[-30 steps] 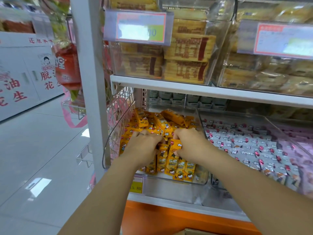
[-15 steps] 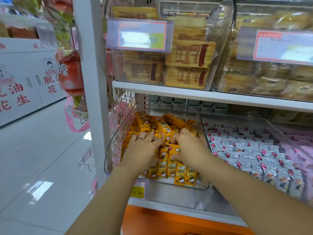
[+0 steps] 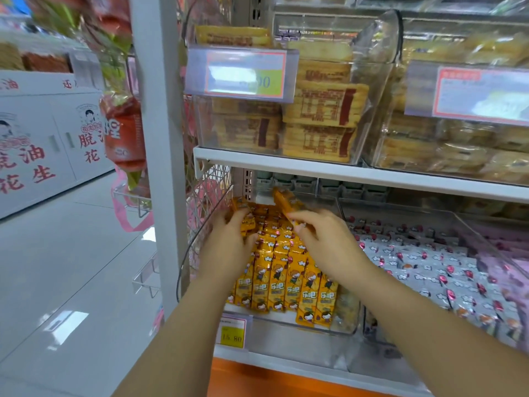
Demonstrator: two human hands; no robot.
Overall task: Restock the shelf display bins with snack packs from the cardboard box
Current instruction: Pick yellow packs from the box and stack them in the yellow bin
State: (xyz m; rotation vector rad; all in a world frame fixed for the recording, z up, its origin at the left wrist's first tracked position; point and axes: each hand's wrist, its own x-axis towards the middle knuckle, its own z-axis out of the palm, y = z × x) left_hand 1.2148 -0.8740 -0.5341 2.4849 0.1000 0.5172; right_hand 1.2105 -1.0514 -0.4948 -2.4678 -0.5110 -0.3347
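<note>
**A:** How full is that clear bin (image 3: 274,339) on the lower shelf?

**B:** Nearly full, I'd say. Orange snack packs (image 3: 282,285) stand in a neat upright row along its front wall. Behind them more lie packed close, right to the back.

**A:** And the hands?

**B:** Both are inside it. The left hand (image 3: 229,245) lies with fingers stretched out over the packs at the left rear, pressing rather than gripping. The right hand (image 3: 323,242) pinches one tilted pack (image 3: 286,203), raised just above the rear pile.

**A:** So that one isn't placed yet?

**B:** Not yet. It needs setting down among the rear packs, which look looser than the front row.

**A:** What about the cardboard box?

**B:** It's out of view, so I cannot tell how much stock remains. The neighbouring bin of grey-and-white packs (image 3: 423,270) looks well stocked too.
</note>
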